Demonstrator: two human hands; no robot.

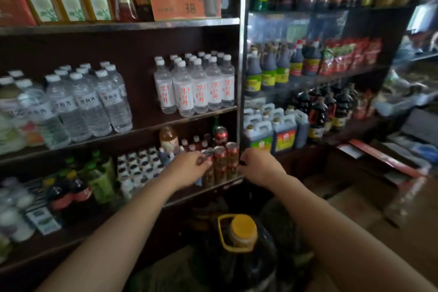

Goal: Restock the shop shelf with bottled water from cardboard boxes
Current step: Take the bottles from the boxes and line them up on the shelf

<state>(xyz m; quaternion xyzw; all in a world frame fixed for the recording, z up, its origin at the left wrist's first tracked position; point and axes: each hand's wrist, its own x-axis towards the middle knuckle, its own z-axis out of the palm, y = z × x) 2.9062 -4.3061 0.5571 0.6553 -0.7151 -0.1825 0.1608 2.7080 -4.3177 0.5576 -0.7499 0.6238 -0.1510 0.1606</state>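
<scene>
Bottled water stands on the middle shelf [142,129]: one group with red lettering [196,89] at the right and one with white labels [87,102] at the left. Both my hands are one shelf lower, at a row of red cans [221,161]. My left hand [190,167] pinches the top of the leftmost can [208,153] with curled fingers. My right hand [259,167] has its fingers curled beside the rightmost can [233,149]; blur hides whether it grips it. Neither hand holds a water bottle.
Small dark-capped bottles [139,163] stand left of the cans. A large jug with a yellow cap [243,230] sits on the floor between my forearms. Cardboard boxes [350,199] lie at the lower right. The neighbouring shelf unit [308,78] holds sauce bottles and jugs.
</scene>
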